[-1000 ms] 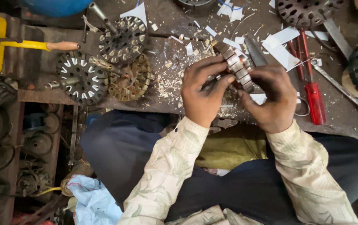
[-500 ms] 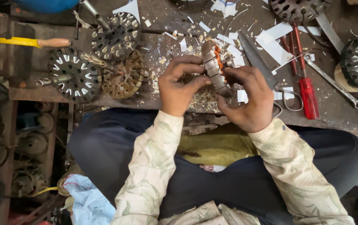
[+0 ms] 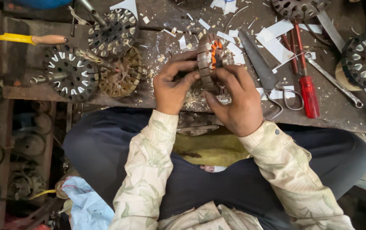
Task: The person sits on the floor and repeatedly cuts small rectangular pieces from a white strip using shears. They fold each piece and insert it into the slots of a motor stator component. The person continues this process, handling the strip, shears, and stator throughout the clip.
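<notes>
You're gripping the slotted stator core (image 3: 206, 59) with both hands, left hand (image 3: 172, 83) and right hand (image 3: 236, 100) pinching its edges, holding it just above the littered worktop (image 3: 157, 42), left of the scissors (image 3: 268, 81).

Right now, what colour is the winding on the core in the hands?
Orange, on the grey slotted core gripped by the left hand and right hand. Head view.

My left hand (image 3: 172, 85) and right hand (image 3: 236, 100) grip a round slotted metal core (image 3: 206, 59) with orange wire, held on edge above the littered bench (image 3: 157, 47), scissors (image 3: 268, 81) just beside.
</notes>
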